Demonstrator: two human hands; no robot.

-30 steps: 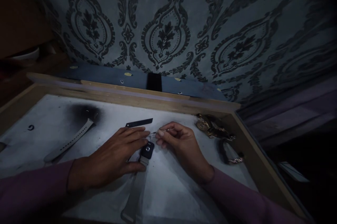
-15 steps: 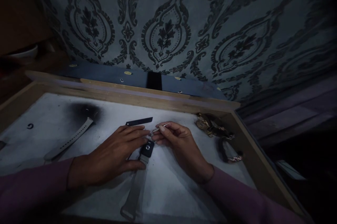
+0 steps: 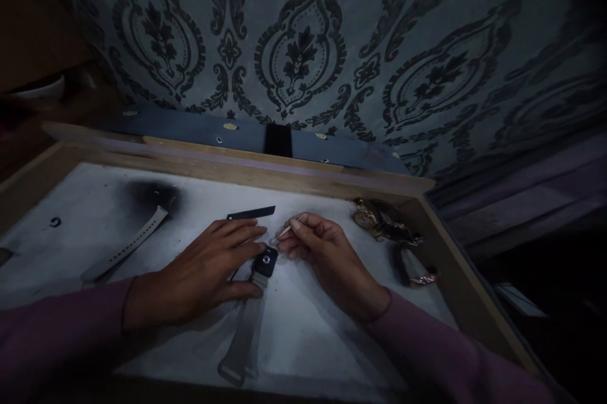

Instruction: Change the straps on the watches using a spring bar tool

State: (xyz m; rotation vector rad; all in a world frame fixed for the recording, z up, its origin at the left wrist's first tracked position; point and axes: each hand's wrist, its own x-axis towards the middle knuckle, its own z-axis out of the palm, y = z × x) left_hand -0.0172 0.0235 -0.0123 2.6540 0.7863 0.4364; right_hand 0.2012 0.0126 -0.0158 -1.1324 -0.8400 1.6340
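Observation:
A smartwatch point(image 3: 264, 262) lies back up on the white surface, its round sensor showing and its grey strap point(image 3: 244, 331) running toward me. My left hand point(image 3: 202, 265) steadies it from the left, thumb by the strap joint and index finger at the far edge of the case; the other fingers stretch out above. In a pinch, my right hand point(image 3: 320, 249) holds a thin, pale pointed tool point(image 3: 290, 227), its exact kind too dim to tell. The tool's tip is close to the far end of the watch case. A detached strap piece point(image 3: 135, 246) lies to the left.
A dark flat blade-like strip point(image 3: 251, 212) lies beyond my left fingers. Several wristwatches point(image 3: 374, 220) sit in the right back corner. A small black curved piece point(image 3: 55, 222) is at far left. Wooden rims point(image 3: 237, 170) border the surface; a patterned wall point(image 3: 303, 56) rises behind.
My right hand and the tool have shifted slightly away from me, and the tool has tilted. My left fingers have drawn back a little to the left. The smartwatch stays put.

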